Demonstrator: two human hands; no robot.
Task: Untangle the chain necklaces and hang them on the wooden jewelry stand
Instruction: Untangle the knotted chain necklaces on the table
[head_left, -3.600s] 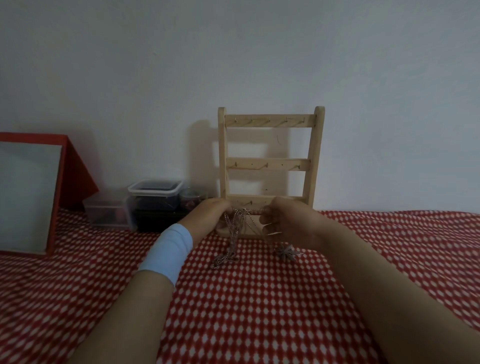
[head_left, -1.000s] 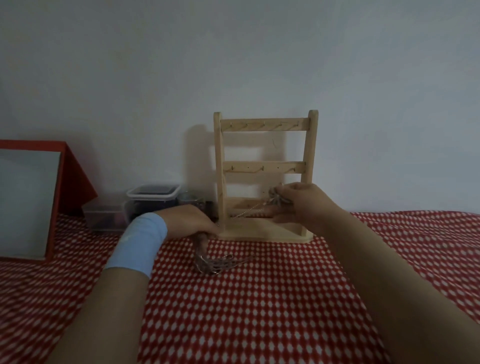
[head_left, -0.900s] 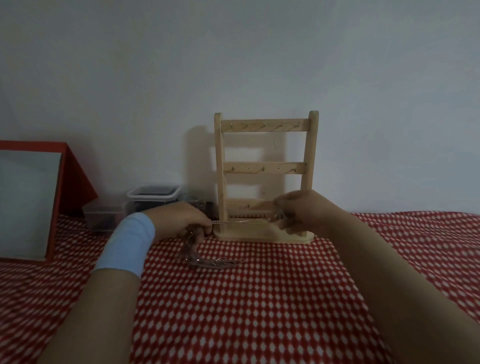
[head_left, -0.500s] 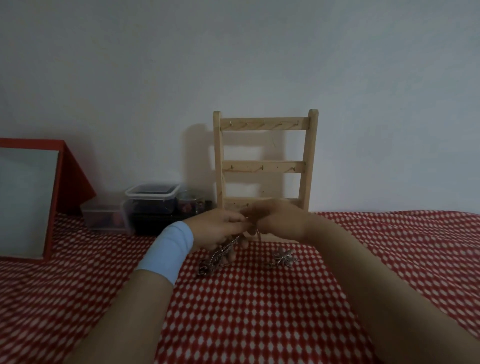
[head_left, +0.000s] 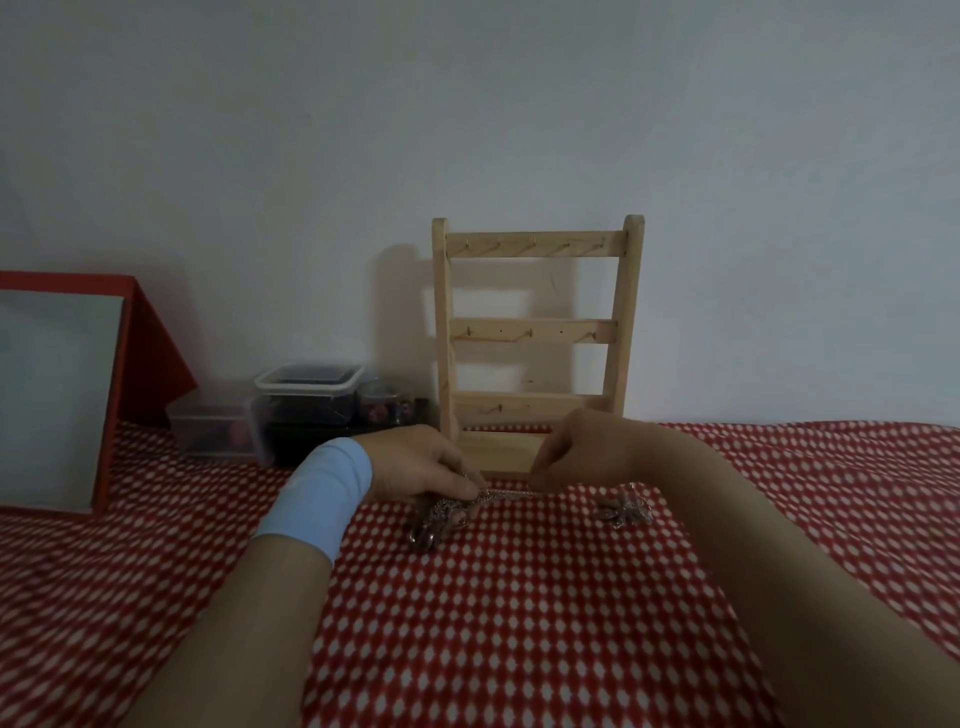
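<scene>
we see two bare hands low over a red cloth (head_left: 519, 623) with white dots. the left hand (head_left: 415, 467) has a light blue band (head_left: 319, 493) on its wrist. its fingers are pinched shut on a thin chain (head_left: 506, 492), and a tangled bunch of chain necklaces (head_left: 439, 517) lies on the cloth just under it, at about 6 o'clock from the fingers. the right hand (head_left: 582, 449) sits at 3 o'clock from the left hand, a little apart. its fingers are pinched shut on the other end of the same thin chain. the chain runs almost flat between the two hands, close to the cloth.

a small shiny pendant (head_left: 623, 509) lies on the cloth at about 5 o'clock from the right hand, right beside the wrist. we cannot tell if it is joined to the chain.

the wooden jewelry stand (head_left: 537, 332) stands upright at 12 o'clock from the hands, just behind them, against the pale wall (head_left: 467, 130). it has three bars with little hooks, and the hooks look bare. its base touches the cloth.

at 10 o'clock from the hands, some clear plastic boxes (head_left: 306, 400) sit by the wall. far off at 9 o'clock a mirror in a red frame (head_left: 62, 400) leans back.
</scene>
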